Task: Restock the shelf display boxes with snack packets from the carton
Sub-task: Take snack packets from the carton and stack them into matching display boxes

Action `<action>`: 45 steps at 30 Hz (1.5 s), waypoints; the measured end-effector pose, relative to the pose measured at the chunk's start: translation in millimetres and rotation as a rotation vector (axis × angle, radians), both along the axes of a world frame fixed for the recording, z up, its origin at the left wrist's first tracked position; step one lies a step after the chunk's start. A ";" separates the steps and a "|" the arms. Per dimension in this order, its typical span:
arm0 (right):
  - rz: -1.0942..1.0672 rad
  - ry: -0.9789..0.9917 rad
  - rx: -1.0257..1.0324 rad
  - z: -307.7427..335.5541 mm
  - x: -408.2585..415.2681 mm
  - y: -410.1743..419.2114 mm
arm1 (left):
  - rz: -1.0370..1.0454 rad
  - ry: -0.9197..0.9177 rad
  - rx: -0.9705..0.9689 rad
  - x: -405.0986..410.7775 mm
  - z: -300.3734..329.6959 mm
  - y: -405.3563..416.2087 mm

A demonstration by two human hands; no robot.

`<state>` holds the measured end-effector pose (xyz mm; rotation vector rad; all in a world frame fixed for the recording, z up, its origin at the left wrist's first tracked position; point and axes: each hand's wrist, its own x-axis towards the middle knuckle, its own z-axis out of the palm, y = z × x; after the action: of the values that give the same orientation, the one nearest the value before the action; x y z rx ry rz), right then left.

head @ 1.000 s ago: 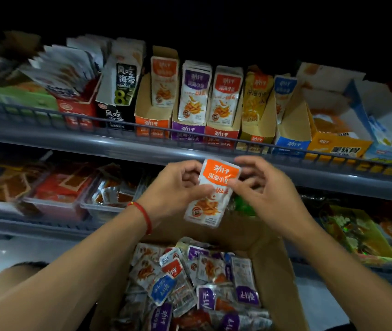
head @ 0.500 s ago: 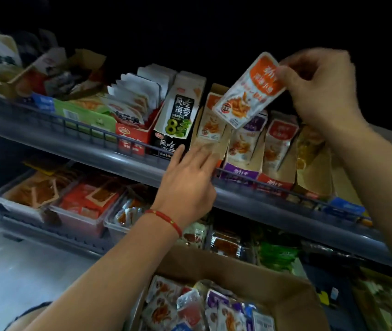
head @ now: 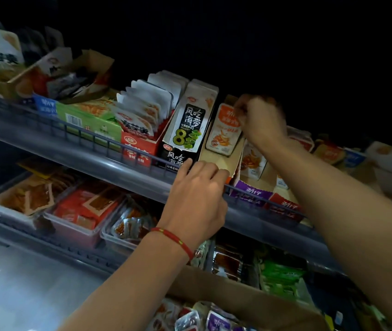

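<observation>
My right hand [head: 260, 120] pinches the top of an orange-and-white snack packet [head: 224, 130] that stands inside a tan cardboard display box [head: 218, 158] on the upper shelf. My left hand [head: 197, 199], with a red cord at the wrist, grips the front of that box at the shelf's wire rail. The brown carton [head: 233, 297] lies at the bottom of the view, with several loose snack packets [head: 204, 318] in it.
A black seaweed box [head: 185, 134] stands just left of the tan box, and purple [head: 249, 192] and red [head: 285, 206] display boxes stand to its right. Clear trays [head: 75, 209] of red packets line the lower shelf. Green packets [head: 281, 275] lie behind the carton.
My right hand has brought the orange packet down from above the shelf into the tan display box. My left hand has stayed at the box's front.
</observation>
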<state>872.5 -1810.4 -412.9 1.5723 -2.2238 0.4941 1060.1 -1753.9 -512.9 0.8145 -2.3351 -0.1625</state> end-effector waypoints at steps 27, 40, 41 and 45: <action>0.400 0.122 -0.264 -68.6 -5.7 173.0 | -0.077 0.147 -0.113 8.1 -6.2 23.2; 0.388 -0.389 0.795 -199.0 -22.0 318.0 | -0.612 -1.056 0.635 -15.0 -122.6 140.9; 0.381 -0.397 0.825 -200.8 -23.4 320.8 | -0.640 -1.128 0.717 -17.1 -130.0 145.7; 0.377 -0.493 0.862 -199.8 -31.5 327.0 | -0.690 -1.334 0.598 -19.5 -158.2 160.8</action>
<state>841.0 -1483.4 -612.6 2.5574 -2.7041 -0.0336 1040.6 -1593.1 -671.2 0.2794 -3.8809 -0.8565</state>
